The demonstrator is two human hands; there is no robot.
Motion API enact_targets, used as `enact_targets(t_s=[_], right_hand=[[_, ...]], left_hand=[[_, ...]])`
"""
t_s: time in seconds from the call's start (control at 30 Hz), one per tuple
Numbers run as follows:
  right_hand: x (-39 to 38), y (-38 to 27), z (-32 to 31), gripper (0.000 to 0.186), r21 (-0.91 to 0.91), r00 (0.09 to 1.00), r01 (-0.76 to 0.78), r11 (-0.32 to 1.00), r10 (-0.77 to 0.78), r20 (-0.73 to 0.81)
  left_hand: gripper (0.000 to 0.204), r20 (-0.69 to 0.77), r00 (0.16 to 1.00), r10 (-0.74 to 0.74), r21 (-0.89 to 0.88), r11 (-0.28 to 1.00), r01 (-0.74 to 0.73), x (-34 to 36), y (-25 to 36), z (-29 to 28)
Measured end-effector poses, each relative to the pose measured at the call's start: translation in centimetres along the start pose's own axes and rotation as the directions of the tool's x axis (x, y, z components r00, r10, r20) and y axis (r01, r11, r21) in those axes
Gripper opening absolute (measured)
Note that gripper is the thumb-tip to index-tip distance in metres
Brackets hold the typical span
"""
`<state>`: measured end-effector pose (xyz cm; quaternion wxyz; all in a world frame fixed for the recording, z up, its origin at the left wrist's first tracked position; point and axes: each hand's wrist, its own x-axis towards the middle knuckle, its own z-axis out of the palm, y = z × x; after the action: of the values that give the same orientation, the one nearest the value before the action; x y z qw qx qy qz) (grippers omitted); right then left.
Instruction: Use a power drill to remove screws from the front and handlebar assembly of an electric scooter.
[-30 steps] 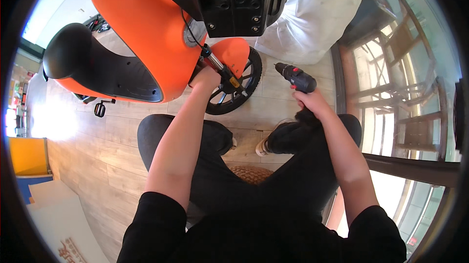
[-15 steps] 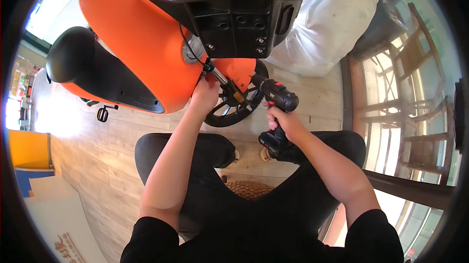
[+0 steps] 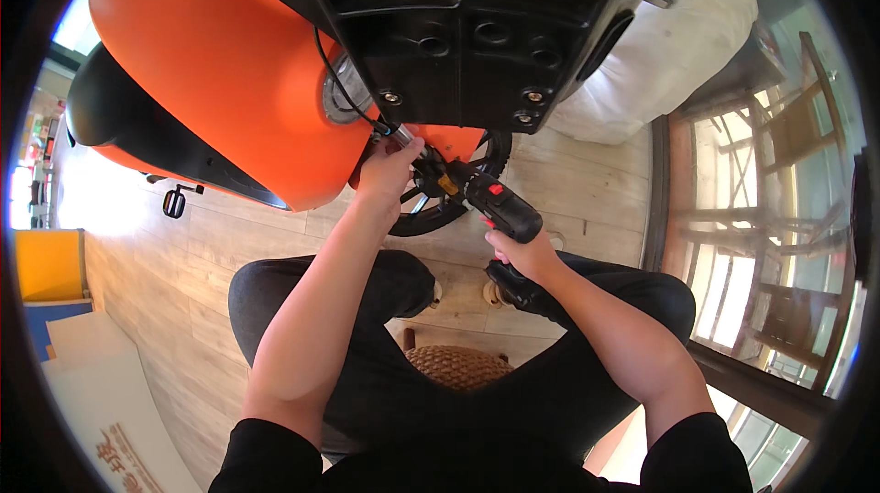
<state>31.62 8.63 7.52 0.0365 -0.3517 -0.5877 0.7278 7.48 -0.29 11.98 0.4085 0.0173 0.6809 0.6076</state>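
Since the earlier frame our drill (image 3: 506, 209) has moved leftward, nearer our left fingers. Wooden floor (image 3: 591, 204) stretches right of the right fingers to a dark frame's edge (image 3: 658, 195). Orange bike (image 3: 229, 81): left of and beyond the left fingers; black basket (image 3: 458, 21) overhangs beyond both. Right hand (image 3: 528, 253) clamped round the drill's handle; left hand (image 3: 383, 174) at the fork leg (image 3: 404, 136), grip we cannot tell.
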Motion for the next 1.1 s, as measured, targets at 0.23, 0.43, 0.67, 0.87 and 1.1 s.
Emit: enact_targets(t_s=[0.23, 0.43, 0.67, 0.87, 1.1], right_hand=[[0.7, -1.7, -0.2, 0.031, 0.093, 0.999, -0.027, 0.995, 0.03, -0.033], [1.4, -1.9, -0.4, 0.031, 0.149, 1.0, -0.023, 0.988, 0.021, 0.017], [1.2, -2.3, -0.1, 0.028, 0.176, 0.999, -0.044, 0.983, 0.045, -0.004], [1.1, -2.8, 0.1, 0.027, 0.146, 1.0, -0.027, 0.989, 0.029, -0.008], [0.5, -2.5, 0.6, 0.011, 0.034, 0.998, 0.042, 0.999, -0.04, -0.038]], left_hand=[[0.024, 0.025, 0.999, -0.037, 0.028, 0.999, 0.037, -0.5, 0.3, -0.1], [0.026, 0.053, 0.998, -0.018, -0.001, 1.0, 0.018, -0.4, 0.3, -0.3], [0.028, 0.067, 0.998, -0.012, 0.015, 1.0, 0.011, -0.6, 0.6, -0.1], [0.027, 0.054, 0.998, -0.034, 0.022, 0.999, 0.032, -0.8, 0.8, -0.2], [0.026, 0.074, 0.997, -0.001, 0.01, 1.0, 0.001, -0.7, 0.6, -0.2]])
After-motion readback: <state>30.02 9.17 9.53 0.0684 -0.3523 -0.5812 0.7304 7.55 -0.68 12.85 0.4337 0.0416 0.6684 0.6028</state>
